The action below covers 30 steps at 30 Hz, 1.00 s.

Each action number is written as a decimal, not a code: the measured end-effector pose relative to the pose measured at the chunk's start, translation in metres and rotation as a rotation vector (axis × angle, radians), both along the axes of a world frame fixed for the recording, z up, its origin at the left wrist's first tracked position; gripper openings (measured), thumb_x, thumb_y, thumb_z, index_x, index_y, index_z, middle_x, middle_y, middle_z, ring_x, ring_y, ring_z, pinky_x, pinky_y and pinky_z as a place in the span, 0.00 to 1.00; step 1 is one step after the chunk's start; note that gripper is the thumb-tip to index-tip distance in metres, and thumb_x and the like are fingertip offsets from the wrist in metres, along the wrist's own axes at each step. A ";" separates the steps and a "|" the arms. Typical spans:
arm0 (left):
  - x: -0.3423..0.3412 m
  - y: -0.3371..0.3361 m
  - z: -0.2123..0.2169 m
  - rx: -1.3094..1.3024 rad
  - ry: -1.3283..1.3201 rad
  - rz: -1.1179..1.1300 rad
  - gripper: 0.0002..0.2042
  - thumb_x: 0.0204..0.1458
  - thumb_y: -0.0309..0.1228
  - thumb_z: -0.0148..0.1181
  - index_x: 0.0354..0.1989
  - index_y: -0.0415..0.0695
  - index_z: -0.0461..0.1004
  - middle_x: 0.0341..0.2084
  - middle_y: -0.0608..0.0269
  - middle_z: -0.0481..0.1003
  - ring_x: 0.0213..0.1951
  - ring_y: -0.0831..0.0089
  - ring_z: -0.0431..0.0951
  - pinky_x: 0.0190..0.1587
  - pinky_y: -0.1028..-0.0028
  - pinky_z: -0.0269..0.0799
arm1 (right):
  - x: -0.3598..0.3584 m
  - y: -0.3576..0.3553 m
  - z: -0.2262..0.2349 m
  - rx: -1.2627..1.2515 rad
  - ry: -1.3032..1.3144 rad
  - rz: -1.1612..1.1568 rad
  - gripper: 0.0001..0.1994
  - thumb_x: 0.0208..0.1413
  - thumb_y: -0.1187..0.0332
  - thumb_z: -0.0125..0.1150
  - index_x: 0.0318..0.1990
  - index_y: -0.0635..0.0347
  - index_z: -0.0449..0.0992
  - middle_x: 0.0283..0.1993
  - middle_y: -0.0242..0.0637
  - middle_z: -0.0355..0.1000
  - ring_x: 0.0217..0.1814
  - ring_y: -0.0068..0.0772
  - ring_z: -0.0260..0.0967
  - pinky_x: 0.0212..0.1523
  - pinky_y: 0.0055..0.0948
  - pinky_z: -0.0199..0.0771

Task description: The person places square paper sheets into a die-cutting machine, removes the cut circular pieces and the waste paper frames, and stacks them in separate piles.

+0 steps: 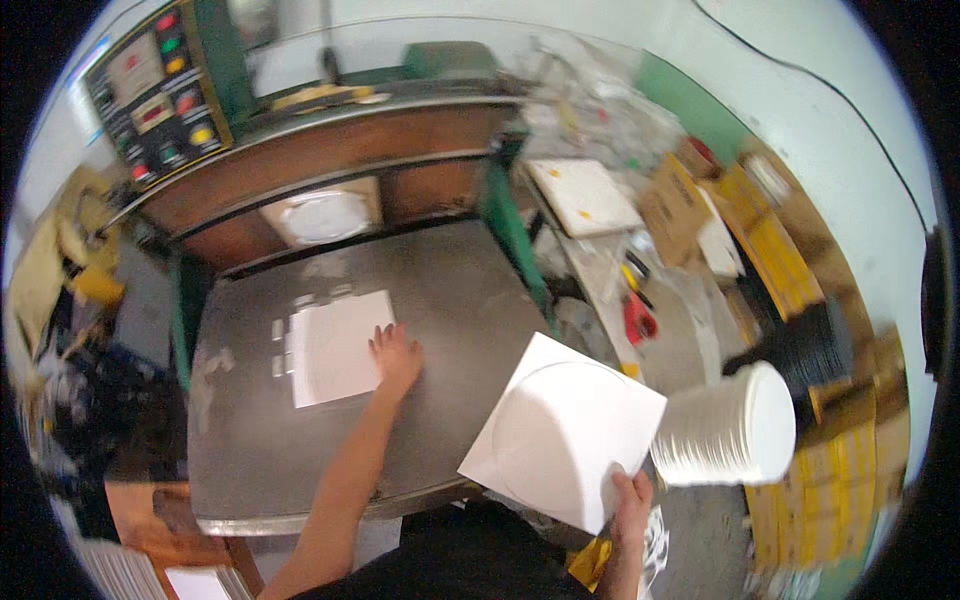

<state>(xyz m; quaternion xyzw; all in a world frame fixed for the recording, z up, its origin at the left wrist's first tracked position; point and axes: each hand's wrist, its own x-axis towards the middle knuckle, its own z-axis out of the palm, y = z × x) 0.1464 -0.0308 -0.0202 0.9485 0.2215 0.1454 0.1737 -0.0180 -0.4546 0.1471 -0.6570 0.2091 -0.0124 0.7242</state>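
My left hand (pixel 398 358) lies with fingers spread on the right edge of a white square sheet (pixel 335 350) on the grey metal machine bed (pixel 460 330). Small pale blocks (pixel 278 345) sit along that sheet's left and far sides. Off the bed's right front corner, my right hand (pixel 630 505) grips a second white square sheet (pixel 565 430) by its lower right corner. A large round outline shows on this tilted sheet. The fingers under it are hidden.
A press with a brown upper plate (pixel 330 150) and a control panel (pixel 160 95) stands beyond the bed. On the right are a stack of white discs (pixel 725 425), a red tape dispenser (pixel 640 318) and cardboard boxes (pixel 820 500). White sheets (pixel 205 583) stand at lower left.
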 end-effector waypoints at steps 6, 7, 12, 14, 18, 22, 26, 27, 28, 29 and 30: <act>-0.104 -0.090 0.143 -1.481 0.199 -0.537 0.22 0.60 0.44 0.53 0.53 0.38 0.68 0.36 0.56 0.77 0.37 0.70 0.78 0.38 0.70 0.76 | -0.032 -0.026 -0.018 0.334 0.082 -0.080 0.14 0.53 0.76 0.53 0.47 0.70 0.73 0.42 0.42 0.76 0.41 0.33 0.75 0.44 0.30 0.76; -0.122 -0.101 0.167 -1.607 0.298 -0.593 0.22 0.60 0.44 0.53 0.53 0.38 0.67 0.38 0.55 0.77 0.37 0.70 0.78 0.37 0.70 0.76 | -0.030 -0.027 -0.019 0.367 0.092 -0.060 0.15 0.53 0.75 0.54 0.48 0.70 0.72 0.43 0.42 0.76 0.41 0.33 0.75 0.44 0.31 0.76; -0.155 -0.155 0.179 -0.968 0.180 -0.514 0.25 0.60 0.44 0.52 0.59 0.38 0.61 0.42 0.50 0.75 0.36 0.64 0.79 0.36 0.69 0.78 | -0.037 -0.055 -0.031 0.519 0.085 -0.003 0.16 0.53 0.73 0.55 0.50 0.69 0.71 0.45 0.42 0.75 0.44 0.34 0.74 0.48 0.33 0.74; -0.159 -0.178 0.180 -1.173 0.262 -0.523 0.25 0.60 0.42 0.51 0.60 0.38 0.58 0.43 0.48 0.74 0.36 0.62 0.80 0.37 0.67 0.79 | -0.042 -0.070 -0.045 0.484 0.107 -0.010 0.15 0.54 0.74 0.55 0.49 0.68 0.72 0.45 0.41 0.75 0.44 0.34 0.74 0.48 0.32 0.73; -0.172 -0.228 0.184 -1.543 0.428 -0.585 0.25 0.60 0.37 0.51 0.62 0.39 0.55 0.42 0.47 0.75 0.36 0.62 0.81 0.37 0.63 0.81 | -0.055 -0.115 -0.076 0.528 0.118 0.038 0.13 0.58 0.70 0.56 0.48 0.67 0.73 0.42 0.38 0.76 0.42 0.30 0.73 0.47 0.29 0.72; -0.152 -0.271 0.207 -1.333 0.387 -0.635 0.23 0.57 0.35 0.51 0.59 0.39 0.61 0.38 0.54 0.77 0.35 0.68 0.80 0.35 0.68 0.80 | -0.088 -0.187 -0.095 0.525 0.178 0.071 0.17 0.62 0.64 0.56 0.51 0.70 0.72 0.36 0.40 0.77 0.34 0.29 0.75 0.39 0.28 0.75; -0.102 -0.304 0.264 -1.334 0.062 -0.733 0.21 0.55 0.32 0.52 0.57 0.38 0.66 0.39 0.63 0.77 0.36 0.76 0.77 0.38 0.76 0.72 | -0.157 -0.299 -0.098 0.318 0.179 -0.120 0.17 0.62 0.67 0.51 0.52 0.72 0.69 0.31 0.46 0.77 0.28 0.32 0.75 0.32 0.27 0.76; -0.088 -0.319 0.275 -1.389 -0.025 -0.789 0.21 0.55 0.30 0.51 0.57 0.38 0.66 0.39 0.64 0.77 0.36 0.77 0.76 0.39 0.76 0.71 | -0.182 -0.332 -0.109 0.173 0.100 -0.186 0.17 0.62 0.66 0.52 0.51 0.71 0.70 0.30 0.46 0.76 0.28 0.32 0.75 0.30 0.26 0.76; -0.078 -0.339 0.287 -1.419 -0.069 -0.793 0.21 0.56 0.29 0.50 0.58 0.38 0.66 0.39 0.64 0.76 0.35 0.77 0.76 0.38 0.77 0.72 | -0.205 -0.357 -0.103 0.069 -0.099 -0.234 0.17 0.61 0.64 0.54 0.49 0.71 0.70 0.28 0.43 0.76 0.27 0.31 0.75 0.28 0.25 0.75; -0.067 -0.365 0.298 -1.455 -0.109 -0.811 0.20 0.56 0.28 0.50 0.58 0.38 0.65 0.39 0.63 0.76 0.34 0.77 0.77 0.36 0.77 0.73 | -0.219 -0.385 -0.088 -0.077 0.111 -0.330 0.15 0.62 0.63 0.52 0.44 0.69 0.73 0.27 0.38 0.75 0.28 0.27 0.73 0.28 0.25 0.73; -0.057 -0.386 0.303 -1.531 -0.069 -0.867 0.20 0.57 0.27 0.49 0.59 0.38 0.65 0.40 0.62 0.76 0.34 0.76 0.77 0.35 0.77 0.74 | -0.233 -0.403 -0.078 -0.178 0.176 -0.441 0.13 0.62 0.64 0.51 0.43 0.66 0.74 0.26 0.37 0.74 0.27 0.27 0.73 0.25 0.25 0.72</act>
